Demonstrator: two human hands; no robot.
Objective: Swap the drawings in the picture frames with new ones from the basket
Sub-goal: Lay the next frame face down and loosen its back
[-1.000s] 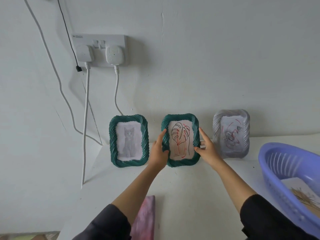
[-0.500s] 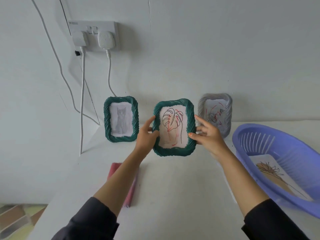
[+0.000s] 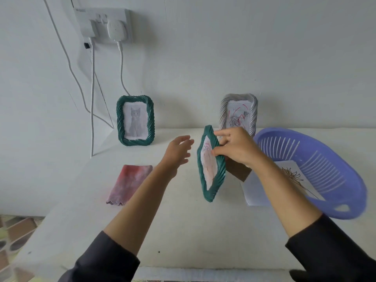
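My right hand (image 3: 237,148) grips a green rope-edged picture frame (image 3: 211,165) with a leaf drawing, held in the air above the white table and turned edge-on to me, blurred. My left hand (image 3: 178,151) hovers open just left of it, not touching. A second green frame (image 3: 135,120) with a cat drawing stands against the wall at the left. A silver frame (image 3: 239,113) with a rose drawing stands at the back right. The purple basket (image 3: 325,165) at the right holds a sheet with a flower drawing (image 3: 293,176).
A pink-red cloth (image 3: 129,184) lies on the white table (image 3: 183,231) left of my arms. A wall socket (image 3: 105,24) with two plugs hangs above, its white cables (image 3: 92,98) dropping past the table's left edge. The tiled floor shows at the lower left.
The leaf frame has come off the wall toward me and turned edge-on. My left hand has let go of it; only my right hand holds it now.
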